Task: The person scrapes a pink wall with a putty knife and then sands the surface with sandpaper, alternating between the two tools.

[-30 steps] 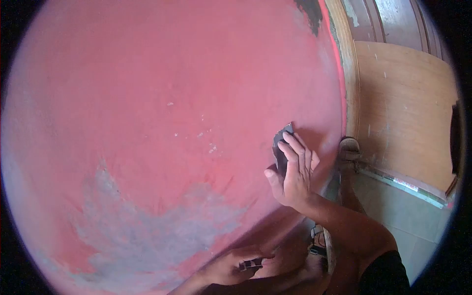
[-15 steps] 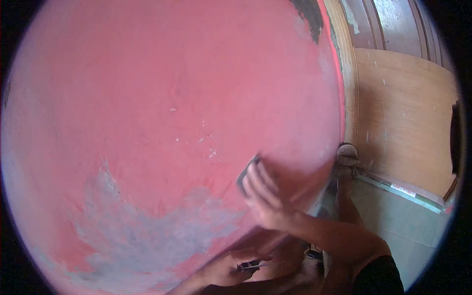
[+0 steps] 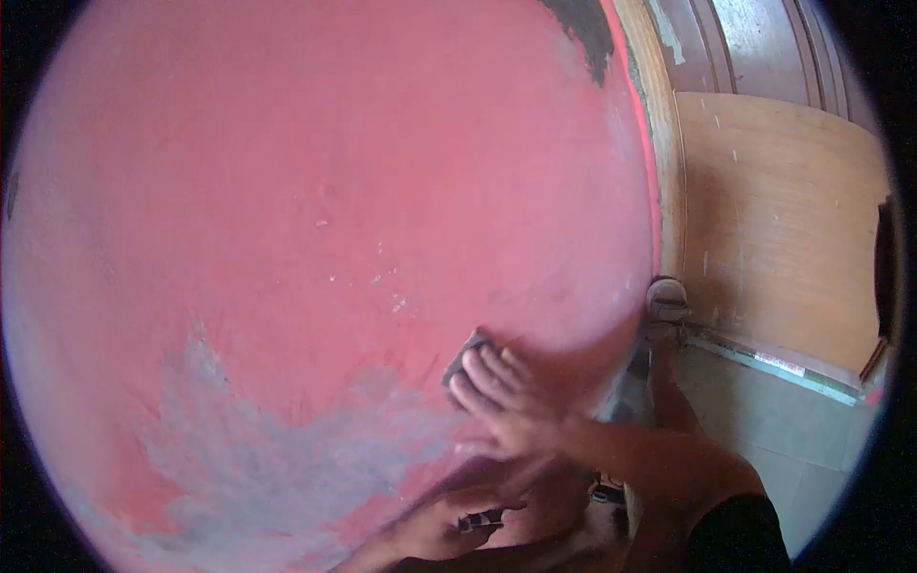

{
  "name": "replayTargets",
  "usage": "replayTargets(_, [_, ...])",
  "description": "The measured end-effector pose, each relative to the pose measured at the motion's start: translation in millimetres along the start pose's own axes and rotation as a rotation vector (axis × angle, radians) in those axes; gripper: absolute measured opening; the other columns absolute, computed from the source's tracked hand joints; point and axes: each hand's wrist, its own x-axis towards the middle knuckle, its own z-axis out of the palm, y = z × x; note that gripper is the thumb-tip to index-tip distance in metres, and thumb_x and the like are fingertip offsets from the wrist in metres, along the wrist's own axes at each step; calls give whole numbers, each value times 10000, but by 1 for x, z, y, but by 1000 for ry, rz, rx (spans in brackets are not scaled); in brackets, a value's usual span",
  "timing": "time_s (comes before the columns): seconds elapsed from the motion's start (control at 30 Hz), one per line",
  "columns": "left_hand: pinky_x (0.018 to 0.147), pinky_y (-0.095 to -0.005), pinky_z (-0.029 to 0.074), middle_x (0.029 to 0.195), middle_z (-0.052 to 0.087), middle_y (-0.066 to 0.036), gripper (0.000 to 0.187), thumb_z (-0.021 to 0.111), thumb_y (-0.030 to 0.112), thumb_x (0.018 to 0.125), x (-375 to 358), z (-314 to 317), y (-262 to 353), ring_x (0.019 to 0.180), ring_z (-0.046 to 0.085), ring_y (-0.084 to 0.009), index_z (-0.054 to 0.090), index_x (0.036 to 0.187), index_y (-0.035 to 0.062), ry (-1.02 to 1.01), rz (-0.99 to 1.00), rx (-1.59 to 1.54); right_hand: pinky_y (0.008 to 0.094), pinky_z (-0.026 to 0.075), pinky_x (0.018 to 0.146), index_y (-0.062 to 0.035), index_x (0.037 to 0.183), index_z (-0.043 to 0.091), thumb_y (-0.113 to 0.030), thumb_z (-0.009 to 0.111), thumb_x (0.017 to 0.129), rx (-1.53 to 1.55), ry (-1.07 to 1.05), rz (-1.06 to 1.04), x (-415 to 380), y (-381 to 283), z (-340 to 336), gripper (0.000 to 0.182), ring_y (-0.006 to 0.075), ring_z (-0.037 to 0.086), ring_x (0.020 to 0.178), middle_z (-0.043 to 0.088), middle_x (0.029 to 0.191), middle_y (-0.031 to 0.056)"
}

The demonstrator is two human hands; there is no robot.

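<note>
My right hand presses a small dark grey piece of sandpaper against the red-pink wall. Its fingers lie over the sheet, and one edge sticks out past the fingertips. Just to the left, a ragged grey patch shows through the red coat. Low in the view, my left hand is curled near my leg, closed around a small dark item with pale markings; I cannot tell what it is. White specks dot the wall above the right hand.
A wooden frame strip borders the wall on the right, beside a brown wooden panel and dark paneling. My sandalled foot stands by the wall's edge, near the tiled floor. A dark bare patch marks the wall's upper right.
My right hand has slid slightly down and left across the wall with the sandpaper, its fingers a little more spread. My left hand stays almost in place. The view has shifted slightly.
</note>
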Motion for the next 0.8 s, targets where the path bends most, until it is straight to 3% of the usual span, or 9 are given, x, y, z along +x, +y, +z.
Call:
replayTargets(0.03, [928,-351,514,1280,663,-140,448,692,12,964,-6,2,8,1086,654,-224,607,1404,26,-8,-66,-71,634,261,1205,80,1516,421,-615,647,931,-43,-62,29,-5,23,2,936,550,345,1470,348,1562,399])
replayTargets(0.1, [946,-349,512,1290,664,-138,447,691,3,960,-10,-2,13,1103,654,-227,610,1399,22,-16,-138,-123,618,265,1207,120,1470,456,-609,647,922,-124,279,384,-3,54,-8,931,561,371,1450,379,1517,435])
replayTargets(0.2, [958,-344,508,1285,666,-134,445,681,-10,960,-7,-9,14,1118,653,-226,609,1398,19,-16,-154,-82,618,242,1216,159,1461,437,-609,655,909,-47,593,584,9,52,-1,971,577,342,1460,347,1511,469])
replayTargets(0.37, [938,-333,504,1226,666,-126,444,656,-26,961,9,-6,19,1085,649,-213,608,1401,19,38,-42,-41,645,112,1241,188,1500,341,-559,606,964,-27,139,11,-30,7,8,957,580,178,1520,226,1585,449])
replayTargets(0.4, [934,-336,504,1216,665,-123,440,654,-29,959,2,-1,15,1080,646,-214,613,1395,19,13,-120,-103,651,86,1246,194,1508,322,-549,596,975,-3,47,-100,-35,-2,12,954,581,145,1532,201,1600,445])
replayTargets(0.5, [925,-343,505,1188,666,-118,429,652,-33,956,-10,1,7,1069,637,-214,625,1381,17,-28,-257,-199,671,178,1216,133,1548,312,-516,653,941,-28,73,289,-38,32,-1,952,578,214,1518,198,1625,418])
replayTargets(0.6, [919,-345,504,1186,666,-118,421,651,-32,958,-8,-3,12,1073,631,-211,628,1376,14,-38,-221,-170,682,143,1217,125,1579,227,-570,655,933,28,338,577,0,37,-8,1042,577,157,1534,150,1640,412])
replayTargets(0.7, [917,-343,503,1203,659,-116,418,644,-35,961,-6,-1,-3,1074,630,-212,626,1376,12,-9,-98,-98,687,112,1219,123,1594,152,-584,665,922,9,318,405,35,6,-14,1103,568,111,1548,114,1653,401])
replayTargets(0.8, [914,-344,505,1201,658,-114,412,643,-35,960,1,-3,0,1071,632,-219,635,1369,17,3,-42,-72,701,155,1198,96,1566,292,-618,633,927,16,180,121,25,0,4,1016,586,182,1519,178,1622,426])
